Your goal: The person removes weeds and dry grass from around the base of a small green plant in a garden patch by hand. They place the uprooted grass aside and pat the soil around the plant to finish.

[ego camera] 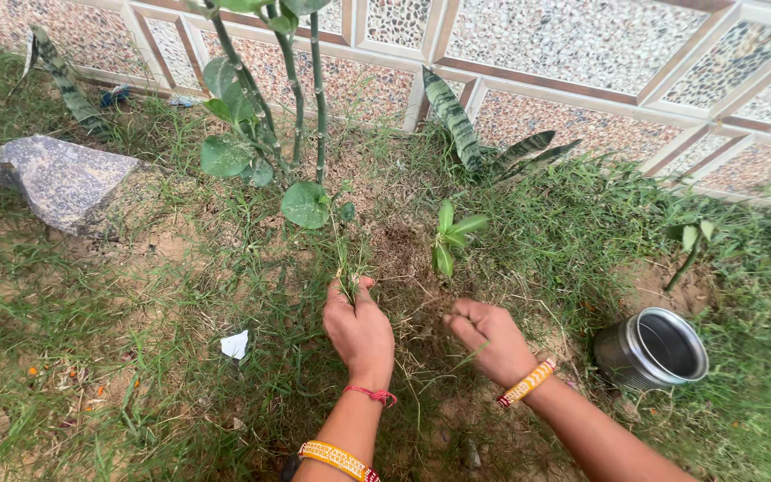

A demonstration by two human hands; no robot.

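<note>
1. Green grass (180,295) and patches of bare sandy soil (403,259) lie under both your arms, which reach forward from the bottom edge of the view.
2. Your left hand (360,328) is knuckles up, with the wrist nearly straight. Its thumb and fingers are pinched tight around a tuft of grass blades (343,259) that stands up from its grip.
3. A red thread (372,394) circles your left wrist, and a yellow patterned bangle (336,459) sits lower on that forearm.
4. Your right hand (489,339) is just beside the left, apart from it. It is curled into a loose fist low over the dry grass and soil. You cannot tell from this view whether anything is inside it.
5. A yellow patterned bangle (528,382) sits on your right wrist, and that forearm angles in from the lower right.
6. A small green seedling (448,236) stands in the bare soil just beyond the two hands, between them.
7. A tall plant with round leaves (265,116) rises beyond your left hand.
8. A round metal tin (653,348) lies tilted in the grass to the right of your right forearm, its open mouth facing up.
9. A grey rock (60,178) sits well off to the left, and a pebbled wall (582,54) runs along the top.
</note>
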